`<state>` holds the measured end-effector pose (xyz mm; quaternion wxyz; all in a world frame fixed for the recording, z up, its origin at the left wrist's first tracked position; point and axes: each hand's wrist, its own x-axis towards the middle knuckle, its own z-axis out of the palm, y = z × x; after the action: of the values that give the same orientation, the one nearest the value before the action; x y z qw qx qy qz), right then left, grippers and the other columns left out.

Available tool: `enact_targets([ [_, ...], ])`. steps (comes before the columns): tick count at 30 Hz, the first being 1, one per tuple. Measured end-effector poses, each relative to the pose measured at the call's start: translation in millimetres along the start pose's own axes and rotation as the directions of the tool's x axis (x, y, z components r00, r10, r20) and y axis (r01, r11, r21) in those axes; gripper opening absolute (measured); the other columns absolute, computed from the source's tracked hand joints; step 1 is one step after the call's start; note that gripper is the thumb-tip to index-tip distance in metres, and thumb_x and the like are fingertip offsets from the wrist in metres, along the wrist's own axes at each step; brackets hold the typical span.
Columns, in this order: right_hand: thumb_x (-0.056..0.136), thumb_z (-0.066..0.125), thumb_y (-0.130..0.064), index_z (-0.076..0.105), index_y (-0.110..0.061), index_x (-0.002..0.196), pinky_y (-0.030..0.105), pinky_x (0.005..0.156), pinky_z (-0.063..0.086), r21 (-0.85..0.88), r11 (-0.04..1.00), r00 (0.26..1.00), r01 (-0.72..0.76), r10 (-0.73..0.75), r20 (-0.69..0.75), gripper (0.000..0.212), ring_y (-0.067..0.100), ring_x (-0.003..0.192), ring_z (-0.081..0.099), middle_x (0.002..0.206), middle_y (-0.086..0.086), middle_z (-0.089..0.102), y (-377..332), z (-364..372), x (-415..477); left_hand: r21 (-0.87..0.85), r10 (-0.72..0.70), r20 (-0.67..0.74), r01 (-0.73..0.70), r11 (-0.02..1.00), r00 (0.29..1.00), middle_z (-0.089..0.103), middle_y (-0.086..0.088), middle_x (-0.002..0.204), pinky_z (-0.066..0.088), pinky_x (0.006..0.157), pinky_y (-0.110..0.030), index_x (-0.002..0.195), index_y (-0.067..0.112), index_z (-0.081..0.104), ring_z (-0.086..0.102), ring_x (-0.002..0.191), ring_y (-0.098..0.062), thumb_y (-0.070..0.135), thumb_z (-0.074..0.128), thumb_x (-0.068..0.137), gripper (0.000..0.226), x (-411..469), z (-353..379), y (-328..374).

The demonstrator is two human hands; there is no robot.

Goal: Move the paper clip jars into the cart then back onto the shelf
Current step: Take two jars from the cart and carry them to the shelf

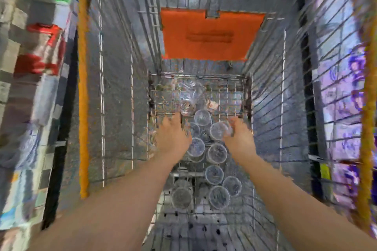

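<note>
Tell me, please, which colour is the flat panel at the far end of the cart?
The panel is orange; the head view shows it clearly.

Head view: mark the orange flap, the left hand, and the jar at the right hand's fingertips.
orange flap (212, 34), head view, centre of the panel.
left hand (173, 138), head view, back of the hand.
jar (218, 131), head view, its round top.

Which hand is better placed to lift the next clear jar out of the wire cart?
Probably the right hand: its fingers curl round a clear round plastic jar. The left hand only hovers over others.
</note>
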<state>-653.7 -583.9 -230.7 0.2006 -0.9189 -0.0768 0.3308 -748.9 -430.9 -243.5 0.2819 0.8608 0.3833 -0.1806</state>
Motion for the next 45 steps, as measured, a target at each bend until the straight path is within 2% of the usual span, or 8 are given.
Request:
enact_targets([
  [8,0.086,0.061,-0.036,0.014,-0.030,0.148,0.047,0.113,0.020,-0.429,0.901,0.997,0.063,-0.035,0.074,0.078,0.023,0.141,0.020,0.152,-0.004,0.026,22,36,32,0.230,0.161,0.333,-0.245,0.942,0.929,0.019,-0.010,0.146,0.035,0.103,-0.046,0.142,0.026,0.019,0.026,0.132,-0.032,0.044,0.063,0.082,0.076,-6,89,4],
  [12,0.083,0.064,-0.037,0.023,-0.028,0.145,0.046,0.113,0.016,-0.364,0.928,0.994,0.077,-0.042,0.102,0.075,0.022,0.137,0.026,0.145,-0.004,0.039,23,45,48,0.163,0.179,0.248,-0.223,0.961,0.952,0.026,-0.008,0.146,0.038,0.103,-0.037,0.139,0.025,0.028,0.035,0.127,-0.028,0.026,0.066,0.083,0.068,1,95,-8],
  [16,0.074,0.074,-0.038,0.044,-0.023,0.130,0.042,0.100,0.041,-0.065,0.998,0.984,-0.002,-0.010,-0.180,0.065,0.021,0.111,0.049,0.117,-0.003,0.056,32,39,59,0.121,0.148,0.104,-0.160,0.980,0.984,0.031,-0.003,0.141,0.036,0.104,-0.033,0.138,0.026,0.030,0.039,0.123,-0.021,0.036,0.063,0.084,0.064,2,78,-30],
  [19,0.078,0.073,-0.030,0.037,-0.020,0.136,0.042,0.098,0.045,0.153,0.983,0.954,-0.097,0.136,-0.268,0.069,0.023,0.111,0.053,0.125,0.000,0.052,36,20,74,0.127,0.098,0.009,-0.098,0.987,0.995,0.032,-0.003,0.140,0.036,0.106,-0.039,0.137,0.026,0.031,0.038,0.124,-0.021,0.036,0.064,0.083,0.064,9,70,-40],
  [28,0.083,0.068,-0.031,0.039,-0.016,0.137,0.040,0.092,0.044,0.046,0.979,0.976,-0.198,0.202,-0.081,0.062,0.030,0.113,0.053,0.132,0.008,0.046,50,22,105,0.101,0.093,0.021,-0.094,0.990,0.995,0.026,-0.004,0.143,0.035,0.105,-0.039,0.139,0.026,0.031,0.030,0.128,-0.025,0.028,0.067,0.082,0.067,14,71,-49],
  [35,0.087,0.060,-0.027,0.037,-0.018,0.138,0.041,0.102,0.034,-0.102,0.994,0.995,-0.026,0.016,-0.096,0.057,0.028,0.123,0.037,0.137,0.008,0.039,49,26,93,0.083,0.077,0.100,-0.086,0.993,0.992,0.025,-0.005,0.146,0.030,0.108,-0.037,0.142,0.022,0.022,0.032,0.130,-0.022,0.039,0.058,0.087,0.068,-2,87,-45],
  [39,0.088,0.059,-0.025,0.035,-0.022,0.140,0.042,0.108,0.030,-0.313,0.941,0.984,0.130,-0.161,-0.074,0.057,0.027,0.129,0.034,0.143,0.004,0.038,31,25,98,0.091,0.094,-0.053,-0.089,0.992,0.994,0.027,0.001,0.140,0.025,0.112,-0.040,0.141,0.024,0.023,0.031,0.129,-0.018,0.040,0.050,0.087,0.062,12,78,-38],
  [45,0.086,0.060,-0.016,0.028,-0.029,0.144,0.046,0.110,0.024,-0.462,0.815,0.935,0.349,-0.339,0.107,0.067,0.027,0.134,0.031,0.146,0.002,0.038,-2,42,119,0.116,-0.126,-0.070,0.134,0.984,0.990,0.025,-0.009,0.146,0.019,0.113,-0.048,0.142,0.024,0.018,0.025,0.135,-0.027,0.034,0.064,0.083,0.076,48,60,-44],
])
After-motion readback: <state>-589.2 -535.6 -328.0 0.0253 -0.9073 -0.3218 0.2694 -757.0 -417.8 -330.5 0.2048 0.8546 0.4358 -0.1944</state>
